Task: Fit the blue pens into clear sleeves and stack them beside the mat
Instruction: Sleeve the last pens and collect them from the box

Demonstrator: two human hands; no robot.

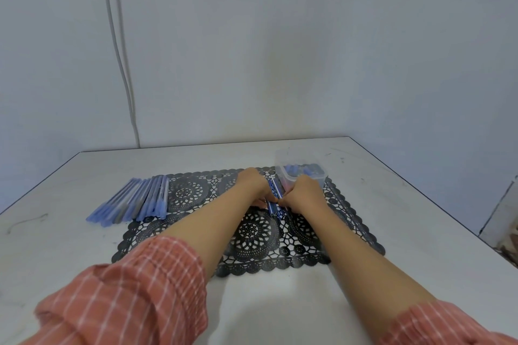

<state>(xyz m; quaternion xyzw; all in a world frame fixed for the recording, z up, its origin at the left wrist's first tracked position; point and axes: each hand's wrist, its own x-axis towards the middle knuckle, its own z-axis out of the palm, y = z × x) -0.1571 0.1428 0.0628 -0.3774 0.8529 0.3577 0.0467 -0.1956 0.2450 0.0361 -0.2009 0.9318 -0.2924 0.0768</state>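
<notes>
At six o'clock, nearest the camera, two red-checked cuffs [134, 288] are pushed back from the forearms, probably to keep the cloth off the work. Beyond them the black lace mat [258, 235] lies on the white table [84, 255], and the dark ground likely helps pale plastic show up. Over the mat's middle, toward twelve o'clock, the left hand [253, 186] and right hand [301, 193] meet knuckle to knuckle around a small bundle of blue pens [273, 190]. The left seems to curl round the bundle to steady it. The right pinches at its near end, as one would to feed a pen into a sleeve, though most fingers are hidden behind the hands. Whether a clear sleeve is already on cannot be told. At nine o'clock from the hands, a stack of sleeved pens [134, 202] lies half off the mat's left edge, where finished ones belong. At one o'clock a clear plastic tub [297, 155] holding blue pieces sits on the mat's far right corner, just beside the right hand for easy reach. Farther still, a grey cable [123, 64] runs down the wall at eleven o'clock.
</notes>
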